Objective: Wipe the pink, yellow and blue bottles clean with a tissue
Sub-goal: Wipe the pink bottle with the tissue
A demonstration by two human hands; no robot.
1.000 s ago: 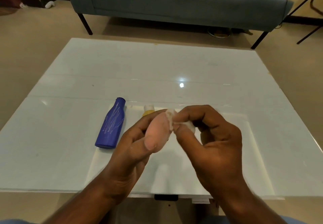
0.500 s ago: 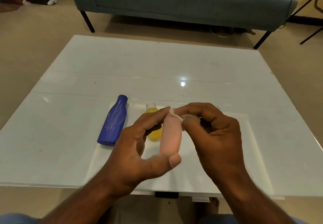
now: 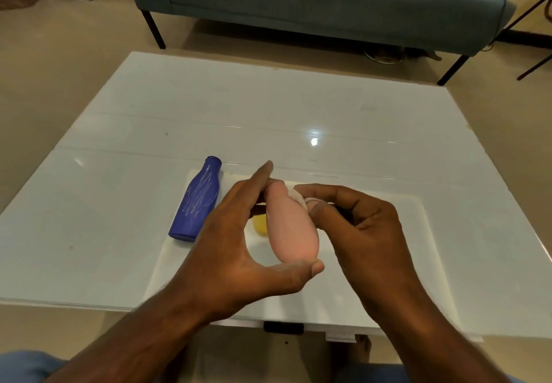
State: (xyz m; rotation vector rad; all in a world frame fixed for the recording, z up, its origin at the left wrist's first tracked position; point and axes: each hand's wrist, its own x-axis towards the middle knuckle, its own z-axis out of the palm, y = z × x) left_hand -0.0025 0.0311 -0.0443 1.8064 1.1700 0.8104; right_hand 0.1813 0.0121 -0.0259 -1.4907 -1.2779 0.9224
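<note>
Hidden: the small yellow plastic bottle (image 3: 260,225) shows only as a sliver at frame centre, between the left hand and the pink bottle; its cap and most of its body are covered.
Count: three bottles, one tissue, two hands.
Blue bottle: the dark blue plastic bottle with pale scribbled streaks (image 3: 198,204) lies on its side, centre left, neck toward the top of the frame, base on the left edge of a thin white mat (image 3: 397,224).
Left hand (image 3: 239,251): grips the smooth pale pink plastic bottle (image 3: 291,227) lengthwise — thumb under its lower end, fingertips at the upper end.
Right hand (image 3: 367,233): pinches a crumpled white tissue (image 3: 298,202) against the pink bottle's upper right side.
Room: the glossy white table (image 3: 298,108) lies bare across the upper half; its near edge runs just below the wrists.
</note>
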